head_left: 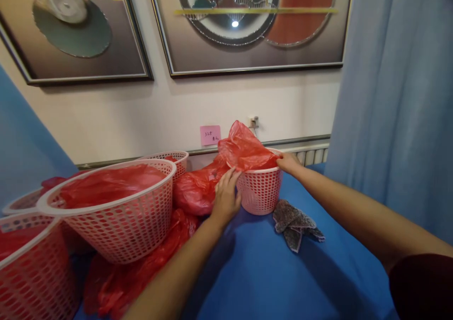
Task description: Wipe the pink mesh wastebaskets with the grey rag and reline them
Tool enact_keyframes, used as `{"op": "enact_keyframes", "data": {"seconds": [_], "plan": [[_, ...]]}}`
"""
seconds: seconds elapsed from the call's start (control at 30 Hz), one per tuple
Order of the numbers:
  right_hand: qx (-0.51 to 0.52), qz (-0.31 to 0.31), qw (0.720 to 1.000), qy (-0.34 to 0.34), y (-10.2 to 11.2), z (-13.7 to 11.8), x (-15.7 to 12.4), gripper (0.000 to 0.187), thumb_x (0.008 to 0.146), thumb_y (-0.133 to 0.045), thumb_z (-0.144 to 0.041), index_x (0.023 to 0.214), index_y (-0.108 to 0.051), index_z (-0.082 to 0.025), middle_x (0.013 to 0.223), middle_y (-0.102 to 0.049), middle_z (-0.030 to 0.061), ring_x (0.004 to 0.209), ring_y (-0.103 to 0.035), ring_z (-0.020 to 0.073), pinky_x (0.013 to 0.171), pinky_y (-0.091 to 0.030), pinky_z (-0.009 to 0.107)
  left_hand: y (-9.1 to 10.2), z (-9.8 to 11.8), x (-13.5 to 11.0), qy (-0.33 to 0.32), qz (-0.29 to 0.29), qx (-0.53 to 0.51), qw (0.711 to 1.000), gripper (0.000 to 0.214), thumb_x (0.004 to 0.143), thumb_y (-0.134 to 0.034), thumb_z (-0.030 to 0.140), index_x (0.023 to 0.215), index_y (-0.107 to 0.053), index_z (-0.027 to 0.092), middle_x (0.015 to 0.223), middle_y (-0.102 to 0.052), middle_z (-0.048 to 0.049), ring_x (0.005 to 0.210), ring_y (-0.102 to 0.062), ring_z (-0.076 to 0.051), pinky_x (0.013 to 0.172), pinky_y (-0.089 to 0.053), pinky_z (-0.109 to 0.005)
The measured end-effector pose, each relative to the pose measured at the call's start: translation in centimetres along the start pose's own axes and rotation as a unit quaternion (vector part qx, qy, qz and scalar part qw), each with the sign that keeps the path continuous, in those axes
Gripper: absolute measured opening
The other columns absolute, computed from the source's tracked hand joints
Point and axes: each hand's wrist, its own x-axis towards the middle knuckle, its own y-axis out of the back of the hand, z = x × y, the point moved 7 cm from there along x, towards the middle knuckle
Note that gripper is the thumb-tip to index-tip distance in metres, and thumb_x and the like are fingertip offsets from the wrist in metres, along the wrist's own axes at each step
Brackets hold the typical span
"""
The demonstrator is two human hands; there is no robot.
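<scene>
Red film in the head view, the bag point(244, 145) lined the small basket point(260, 195), upright on a blue sheet point(283, 287), seemingly part fitted, its loose top not yet turned down. Its long axis sloped from the right rim to an upper-left peak. The left hand point(226, 199) curved loosely, fingers parted, at the left rim; the right hand point(289, 163) met the right, fingertips hidden, pinch uncertain.

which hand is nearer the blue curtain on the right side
Right. The right hand is at the right rim of the small basket, left of the curtain; the left hand is farther left, by the basket's left side.
</scene>
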Motion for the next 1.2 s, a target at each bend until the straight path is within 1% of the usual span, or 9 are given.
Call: {"op": "enact_keyframes", "data": {"seconds": [0.23, 0.37, 0.53, 0.67, 0.8, 0.9, 1.0, 1.1, 1.2], "plan": [[0.124, 0.007, 0.991, 0.046, 0.3, 1.6, -1.1, 0.024, 0.08, -0.054, -0.027, 0.085, -0.076, -0.018, 0.082, -0.075, 0.003, 0.08, -0.065, 0.02, 0.066, -0.044, 0.025, -2.0, 0.9, 6.6, -0.057, -0.057, 0.049, 0.996, 0.024, 0.085, -0.054, 0.007, 0.102, -0.067, 0.018, 0.104, -0.072, -0.0123, 0.107, -0.063, -0.03, 0.103, -0.044, -0.05], [0.207, -0.007, 0.976, 0.059, 0.4, 1.7, -1.5, 0.02, 0.077, -0.055, -0.029, 0.076, -0.07, -0.016, 0.07, -0.069, 0.0003, 0.069, -0.059, 0.0162, 0.063, -0.043, 0.024, 0.4, 2.2, 6.0, -0.081, -0.038, 0.039, 0.995, 0.019, 0.088, -0.051, 0.011, 0.098, -0.065, 0.02, 0.096, -0.069, -0.0084, 0.097, -0.061, -0.026, 0.093, -0.048, -0.042], [0.274, -0.049, 0.956, 0.094, 0.6, 0.2, -3.3, 0.01, 0.07, -0.061, -0.025, 0.074, -0.066, -0.017, 0.072, -0.068, 0.0001, 0.075, -0.061, 0.0176, 0.071, -0.049, 0.028, 3.6, 3.8, 2.2, -0.085, 0.013, 0.048, 0.995, 0.017, 0.089, -0.05, 0.015, 0.1, -0.062, 0.02, 0.094, -0.068, -0.0089, 0.092, -0.06, -0.027, 0.087, -0.047, -0.041], [0.331, -0.135, 0.923, 0.143, 2.6, -2.1, -5.2, 0.033, 0.07, -0.067, -0.023, 0.103, -0.07, -0.018, 0.106, -0.075, 0.007, 0.097, -0.068, 0.023, 0.084, -0.055, 0.035, 4.5, 5.3, -0.4, -0.099, -0.033, 0.033, 0.994, 0.015, 0.091, -0.052, 0.021, 0.101, -0.063, 0.019, 0.091, -0.069, -0.0089, 0.087, -0.061, -0.026, 0.081, -0.049, -0.04], [0.362, -0.136, 0.889, 0.243, 5.8, -6.2, -7.1, 0.072, 0.078, -0.076, -0.039, 0.143, -0.05, -0.024, 0.15, -0.053, 0.0134, 0.133, -0.054, 0.027, 0.105, -0.05, 0.043, 5.6, 6.2, -0.4, -0.086, -0.083, -0.044, 0.992, 0.019, 0.093, -0.058, 0.031, 0.107, -0.064, 0.02, 0.097, -0.071, -0.0081, 0.09, -0.064, -0.024, 0.084, -0.051, -0.037], [0.252, -0.111, 0.921, 0.275, 5.1, -9.0, -8.1, 0.085, 0.077, -0.079, -0.036, 0.151, -0.041, -0.025, 0.144, -0.059, 0.0124, 0.128, -0.059, 0.0257, 0.102, -0.052, 0.04, 6.4, 6.7, 0.5, -0.092, -0.088, -0.071, 0.989, 0.014, 0.092, -0.055, 0.024, 0.1, -0.066, 0.021, 0.099, -0.072, -0.0074, 0.092, -0.065, -0.023, 0.085, -0.051, -0.036], [0.112, -0.108, 0.961, 0.227, 2.2, -9.2, -7.2, 0.043, 0.074, -0.075, -0.019, 0.117, -0.071, -0.023, 0.101, -0.077, 0.0058, 0.098, -0.071, 0.0257, 0.086, -0.055, 0.034, 6.8, 6.8, 1.5, -0.099, -0.066, -0.032, 0.992, 0.013, 0.091, -0.054, 0.02, 0.094, -0.066, 0.022, 0.094, -0.072, -0.0064, 0.091, -0.064, -0.023, 0.084, -0.051, -0.037], [0.077, -0.114, 0.973, 0.185, 0.6, -7.8, -5.2, 0.02, 0.065, -0.072, -0.007, 0.08, -0.076, -0.021, 0.07, -0.074, 0.0028, 0.075, -0.071, 0.0241, 0.071, -0.054, 0.03, 6.9, 7.0, 2.0, -0.117, -0.054, 0.011, 0.992, 0.012, 0.094, -0.053, 0.022, 0.091, -0.065, 0.021, 0.092, -0.071, -0.0066, 0.089, -0.064, -0.023, 0.083, -0.051, -0.037], [0.085, -0.068, 0.979, 0.17, 1.6, -6.6, -3.2, 0.034, 0.064, -0.073, -0.009, 0.096, -0.076, -0.019, 0.081, -0.076, 0.0046, 0.078, -0.071, 0.0229, 0.072, -0.055, 0.03, 6.6, 7.3, 2.4, -0.143, -0.06, 0.048, 0.987, 0.015, 0.097, -0.05, 0.021, 0.091, -0.064, 0.019, 0.094, -0.072, -0.0083, 0.089, -0.065, -0.023, 0.085, -0.052, -0.039]]}}
